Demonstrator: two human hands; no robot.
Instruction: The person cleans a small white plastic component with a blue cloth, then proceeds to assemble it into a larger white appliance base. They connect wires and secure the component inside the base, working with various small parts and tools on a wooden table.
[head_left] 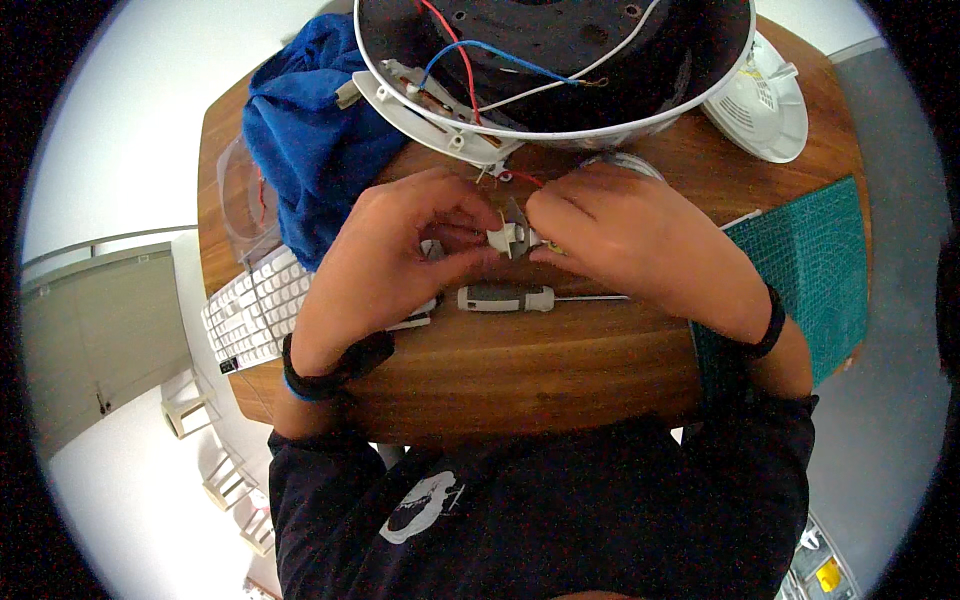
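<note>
Over the middle of the wooden table, both hands meet at a small white plastic part with a thin metal plate [505, 238]; its exact kind I cannot tell. My left hand [385, 235] pinches its white end between thumb and fingers. From the other side my right hand [640, 235] closes on the plate side, where the fingertips cover most of what they grip. Just below the hands lies a screwdriver [505, 299] with a grey and white handle, its shaft pointing right. A thin red wire [524, 179] runs close above the fingers.
A large white round housing [575, 136] with a dark inside and loose wires stands beyond the hands. Against it leans a curved white panel [395, 112]. Blue cloth [315, 135] and a white keyboard [255, 305] lie left; a green cutting mat [810, 280] and white vented cover [775, 105] lie right.
</note>
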